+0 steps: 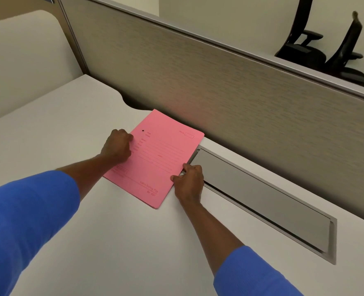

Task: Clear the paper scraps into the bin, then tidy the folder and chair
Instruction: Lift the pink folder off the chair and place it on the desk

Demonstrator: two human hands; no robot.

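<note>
A pink folder [162, 154] lies closed and flat on the white desk [117, 242], near the partition. My left hand [118, 147] rests curled on its left edge, fingers pressing the cover. At the folder's right edge my right hand [189, 181] pinches the cover with thumb and fingers. No paper scraps or bin show in this view.
A grey cable-tray lid [262, 199] is set into the desk right of the folder. A beige partition [230, 86] runs along the desk's far edge. Two black office chairs [326, 43] stand beyond it. A cream panel [23, 60] is at far left.
</note>
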